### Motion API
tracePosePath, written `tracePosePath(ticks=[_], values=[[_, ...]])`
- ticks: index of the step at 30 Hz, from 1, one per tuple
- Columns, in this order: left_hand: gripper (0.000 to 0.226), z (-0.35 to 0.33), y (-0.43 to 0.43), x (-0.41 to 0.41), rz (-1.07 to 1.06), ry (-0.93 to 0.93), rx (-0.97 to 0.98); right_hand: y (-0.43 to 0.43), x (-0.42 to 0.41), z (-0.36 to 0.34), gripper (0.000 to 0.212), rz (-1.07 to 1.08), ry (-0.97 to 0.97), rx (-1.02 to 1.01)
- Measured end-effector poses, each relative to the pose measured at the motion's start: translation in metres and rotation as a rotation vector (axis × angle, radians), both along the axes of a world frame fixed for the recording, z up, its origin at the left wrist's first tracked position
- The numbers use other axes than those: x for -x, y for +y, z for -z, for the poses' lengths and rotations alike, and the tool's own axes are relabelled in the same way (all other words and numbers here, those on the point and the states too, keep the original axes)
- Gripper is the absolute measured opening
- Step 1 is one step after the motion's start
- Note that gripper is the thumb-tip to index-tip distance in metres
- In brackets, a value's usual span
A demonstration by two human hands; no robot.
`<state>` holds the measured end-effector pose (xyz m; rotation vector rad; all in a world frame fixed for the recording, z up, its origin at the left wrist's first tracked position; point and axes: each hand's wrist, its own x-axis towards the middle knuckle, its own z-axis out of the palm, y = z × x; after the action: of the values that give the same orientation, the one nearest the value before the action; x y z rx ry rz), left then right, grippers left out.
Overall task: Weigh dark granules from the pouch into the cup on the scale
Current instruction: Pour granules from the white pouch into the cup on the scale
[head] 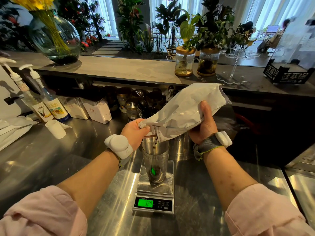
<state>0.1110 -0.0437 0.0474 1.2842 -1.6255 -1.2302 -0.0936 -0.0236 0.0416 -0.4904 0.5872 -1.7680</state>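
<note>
Both hands grip the pouch (pixel 184 109), tilted mouth-down over the cup (pixel 155 160); left hand (pixel 135 132) nearer the mouth, right hand (pixel 204 125) higher.

Open steel counter on both near sides of the scale

The counter (pixel 51 167) lies bare near left and near right of the scale (pixel 154 189); far left, syrup bottles (pixel 51 106) and a white cup (pixel 55 129) crowd it, and canisters (pixel 129 103) block the far edge.

Matt crinkled pouch (pixel 184 108), clear plastic cup (pixel 155 160), glossy steel counter (pixel 51 159).
</note>
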Motion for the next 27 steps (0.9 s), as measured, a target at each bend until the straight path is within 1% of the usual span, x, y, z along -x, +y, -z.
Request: tracePosePath(ticks=[3,8,11,13,17,22,27], values=[[0.029,-0.0004,0.0002,-0.0002,-0.001,0.0,-0.002,0.0002,-0.0001,0.0,0.102,-0.001,-0.013,0.003],[0.021,-0.003,0.0019,0.0015,0.008,0.031,-0.017,0.0015,-0.0013,-0.0008,0.091,-0.013,-0.002,0.028],[0.024,-0.0029,0.0018,0.0006,0.007,0.001,0.012,0.0014,-0.001,-0.001,0.09,-0.014,-0.002,0.035],[0.026,-0.0025,0.0013,-0.0003,0.014,-0.02,0.019,0.0011,-0.0004,-0.0012,0.092,-0.02,-0.001,0.027],[0.02,-0.0015,0.0001,-0.0013,0.023,-0.048,0.003,0.0008,-0.0004,-0.0019,0.095,-0.023,0.0,0.015],[0.017,0.0023,-0.0026,-0.0032,0.025,-0.046,0.006,0.0006,-0.0003,-0.0021,0.112,-0.008,0.004,-0.015],[0.016,0.0016,-0.0034,-0.0035,0.022,-0.062,-0.007,0.0006,-0.0012,-0.0016,0.113,-0.01,0.0,-0.026]])
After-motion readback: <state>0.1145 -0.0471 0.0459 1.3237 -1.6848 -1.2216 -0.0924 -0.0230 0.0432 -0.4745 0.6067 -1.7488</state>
